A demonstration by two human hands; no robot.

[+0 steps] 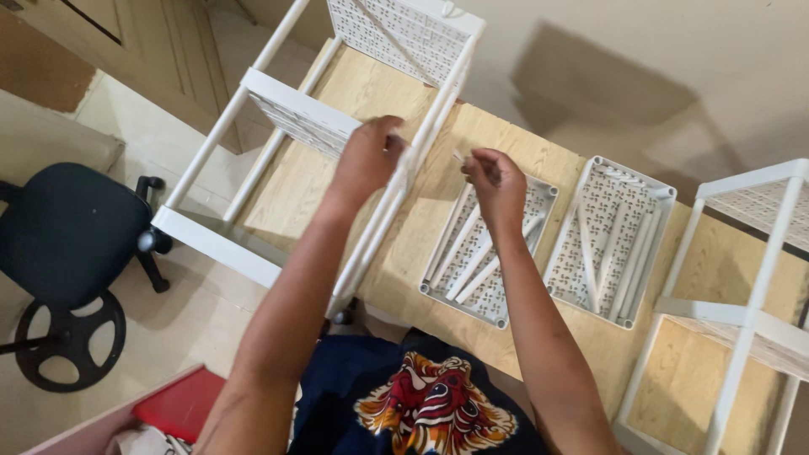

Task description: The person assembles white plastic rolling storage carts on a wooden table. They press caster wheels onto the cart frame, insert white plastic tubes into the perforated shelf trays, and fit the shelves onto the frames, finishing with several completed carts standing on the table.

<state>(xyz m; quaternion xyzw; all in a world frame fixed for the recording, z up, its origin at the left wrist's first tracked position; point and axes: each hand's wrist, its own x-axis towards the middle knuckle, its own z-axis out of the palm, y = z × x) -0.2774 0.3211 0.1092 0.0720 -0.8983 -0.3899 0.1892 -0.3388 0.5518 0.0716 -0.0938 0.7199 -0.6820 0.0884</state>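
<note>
While the left hand (368, 156) clenches a post of the white rack (337, 126) lying on the counter (438, 227), the right hand (495, 181) pinches something too small to identify; a loose left grip could let the overhanging rack tip floorward

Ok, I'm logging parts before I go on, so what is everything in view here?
Table: one, light wood, centre.
Left rack: one, white, lying on the table's left end.
Right rack: one, white, at the table's right end, partly out of frame.
Trays: two, white, perforated, side by side mid-table.
Tubes: several, white, lying in both trays.
Chair: one, black, on the floor at left.
Red thing: one, bottom left, kind unclear.
Left hand: on the left rack's post.
Right hand: above the nearer tray, fingers pinched.
</note>
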